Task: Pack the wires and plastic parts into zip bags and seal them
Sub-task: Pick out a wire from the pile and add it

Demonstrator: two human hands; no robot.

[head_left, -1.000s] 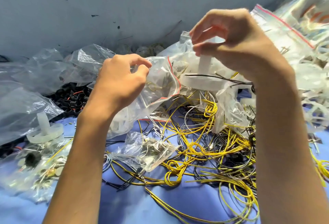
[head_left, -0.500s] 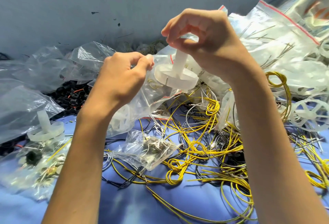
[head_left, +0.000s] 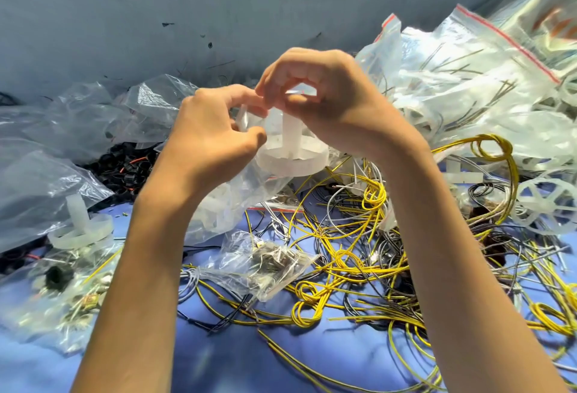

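While a blue desk spreads below, littered with a wide tangle of thin yellow, grey and black wires, two bare forearms reach up the middle of the view and meet in front of a grey wall. At far right lies a large clear bag with a red seal strip, stuffed with pale parts and thin wires. At centre hangs a crumpled clear zip bag, which holds some white pieces. The left hand pinches the bag's upper edge between curled thumb and fingers, holding the mouth up. The right hand, fingers curled, grips the stem top of a translucent white plastic spool, a round disc with an upright post. The spool sits at the bag's mouth, against the film. Whether the disc is fully inside cannot be told.

Half a second earlier the spool hung just beside the opening, with the hands apart. A second earlier the right hand was higher and further right, over the heap of bags. Now the fingertips meet or nearly meet. This part looks almost packed, though the bag is not yet sealed and most wires lie loose.
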